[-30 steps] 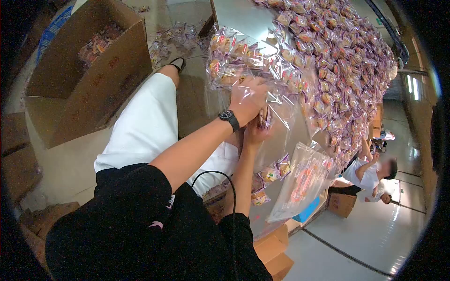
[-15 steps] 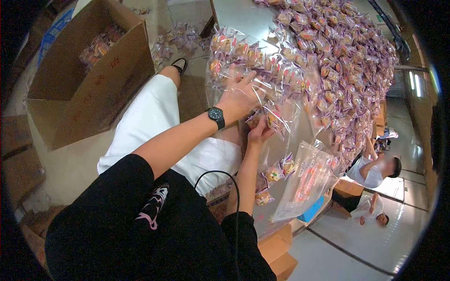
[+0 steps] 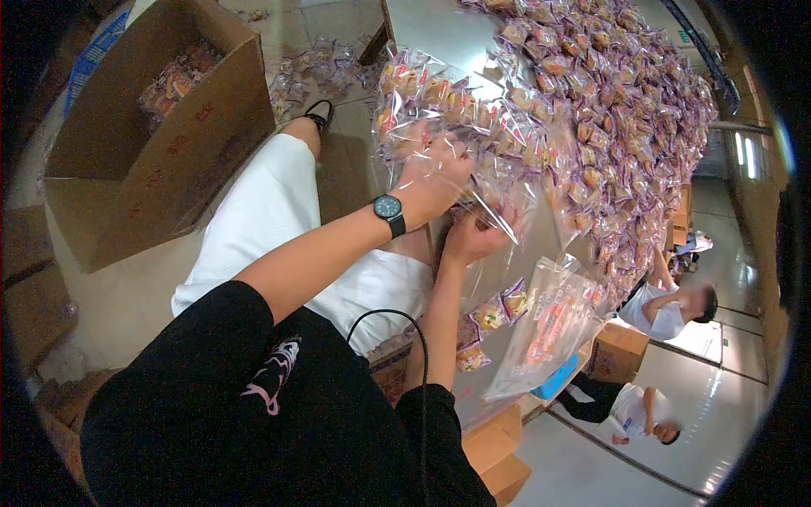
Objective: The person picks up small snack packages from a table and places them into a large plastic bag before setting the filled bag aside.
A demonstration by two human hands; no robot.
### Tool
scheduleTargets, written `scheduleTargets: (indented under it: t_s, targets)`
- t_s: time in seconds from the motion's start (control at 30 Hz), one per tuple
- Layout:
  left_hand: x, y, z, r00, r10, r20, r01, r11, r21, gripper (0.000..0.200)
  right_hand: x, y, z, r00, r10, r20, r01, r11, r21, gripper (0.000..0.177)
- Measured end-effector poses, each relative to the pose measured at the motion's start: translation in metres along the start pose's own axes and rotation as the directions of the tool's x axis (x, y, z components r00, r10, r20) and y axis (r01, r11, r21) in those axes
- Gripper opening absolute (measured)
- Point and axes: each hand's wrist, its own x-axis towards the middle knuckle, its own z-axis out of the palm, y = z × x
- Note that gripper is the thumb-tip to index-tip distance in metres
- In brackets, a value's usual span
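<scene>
A large clear plastic bag (image 3: 397,106) holds rows of small wrapped cakes or buns (image 3: 460,100) in purple-edged packets. My left hand (image 3: 432,177), with a black watch on its wrist, lies under the shiny film against the packets. Its fingers look stretched out, partly blurred by glare. At the bag's mouth my right hand (image 3: 475,237) has its fingers curled on the film; whether a packet is also in them is hidden. A few loose packets (image 3: 492,317) lie beside my right forearm. Near them is a stack of flat printed plastic bags (image 3: 549,329).
A huge heap of wrapped packets (image 3: 625,110) covers the table (image 3: 422,21). To the left stands an open cardboard box (image 3: 160,177) with packets inside; more packets (image 3: 325,68) lie on the floor. Two people (image 3: 663,308) work beyond the table, near a blue tray (image 3: 556,376).
My right hand has moved slightly forward and its fingers have curled at the bag's mouth. The packet seen in it earlier no longer shows. My left hand has barely moved.
</scene>
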Motion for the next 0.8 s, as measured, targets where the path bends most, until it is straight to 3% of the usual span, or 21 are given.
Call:
scheduleTargets:
  t_s: [0.07,0.1,0.2,0.3,0.37,0.4,0.5,0.6,0.67,0.77,0.8]
  targets:
    - [0.000,-0.002,-0.001,1.000,-0.015,-0.017,0.015,0.999,-0.036,0.028,0.000,0.003,0.002,0.994,-0.096,0.054,0.106,0.963,-0.249,0.050]
    - [0.001,-0.001,-0.005,0.999,-0.023,-0.025,0.021,0.998,-0.055,0.027,0.000,0.003,0.003,0.993,-0.097,0.061,0.110,0.961,-0.255,0.052]
    - [0.006,0.002,-0.018,0.988,-0.049,0.148,0.057,0.997,-0.049,0.017,-0.001,0.001,0.004,0.993,-0.101,0.056,0.113,0.951,-0.288,0.054]
    - [-0.001,-0.001,-0.006,0.996,-0.002,-0.089,-0.013,0.986,-0.164,0.021,0.000,-0.004,0.004,0.994,-0.101,0.031,0.105,0.935,-0.337,0.051]
    - [-0.004,-0.004,0.005,0.991,0.028,-0.134,-0.040,0.995,-0.088,0.023,0.001,-0.007,0.004,0.993,-0.104,0.049,0.115,0.930,-0.351,0.051]
    - [-0.003,-0.005,0.004,0.987,0.045,-0.156,-0.053,0.997,-0.048,0.024,0.001,-0.006,0.004,0.992,-0.114,0.052,0.125,0.931,-0.343,0.050]
    - [-0.001,-0.007,0.002,1.000,0.014,-0.006,-0.013,1.000,0.020,0.039,0.002,0.000,0.004,0.988,-0.142,0.060,0.154,0.933,-0.327,0.051]
    - [0.001,-0.009,0.007,0.998,0.018,-0.065,-0.013,0.998,0.067,0.042,0.003,0.014,0.004,0.988,-0.146,0.045,0.153,0.943,-0.296,0.055]
    - [-0.003,-0.011,0.009,0.998,0.035,-0.056,-0.033,0.999,0.039,0.041,0.000,0.028,0.007,0.994,-0.108,0.006,0.106,0.967,-0.232,0.054]
    - [-0.005,-0.014,0.010,0.998,0.040,-0.058,-0.039,0.999,0.021,0.040,-0.001,0.015,0.007,1.000,-0.006,-0.006,0.006,1.000,0.021,0.051]
    - [-0.005,-0.014,0.011,0.997,0.038,-0.060,-0.037,0.999,0.018,0.040,0.001,0.009,0.002,0.994,-0.102,0.031,0.105,0.989,-0.107,0.044]
